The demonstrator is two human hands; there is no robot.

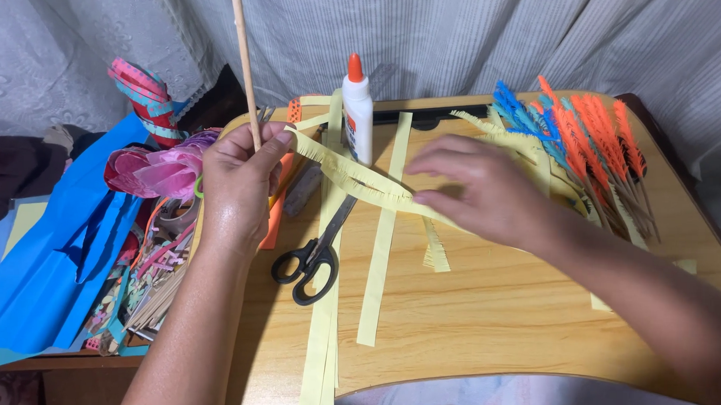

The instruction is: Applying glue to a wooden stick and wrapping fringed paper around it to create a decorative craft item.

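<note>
Nearest you, below both hands, plain yellow paper strips (pixel 381 251) lie lengthwise on the wooden table (pixel 492 311), and black-handled scissors (pixel 315 257) rest just under your left hand, blades pointing up toward the strip you are working. Your left hand (pixel 237 182) is closed in a pinch: thumb and fingers clamp a thin wooden stick (pixel 245 63), which rises upright out of the fist, together with one end of the fringed yellow strip (pixel 353 178). From that pinch the strip runs rightward and slightly toward you, its long axis stretched between the two hands, so the fixed end belongs to your left hand and the free length lies nearer your right. Your right hand (pixel 489 191) is blurred; its fingers lie fairly flat over the strip's far part, and you cannot tell whether they actually grip it. The strip is pale yellow, narrow, with fine cuts along one edge. Beyond the strip, between your hands, stands a white glue bottle (pixel 357 106) with an orange cap. Past your right hand lie orange and blue fringed stems (pixel 587 130); left of your left hand, blue paper sheets (pixel 63 248) and pink paper flowers (pixel 158 171).
</note>
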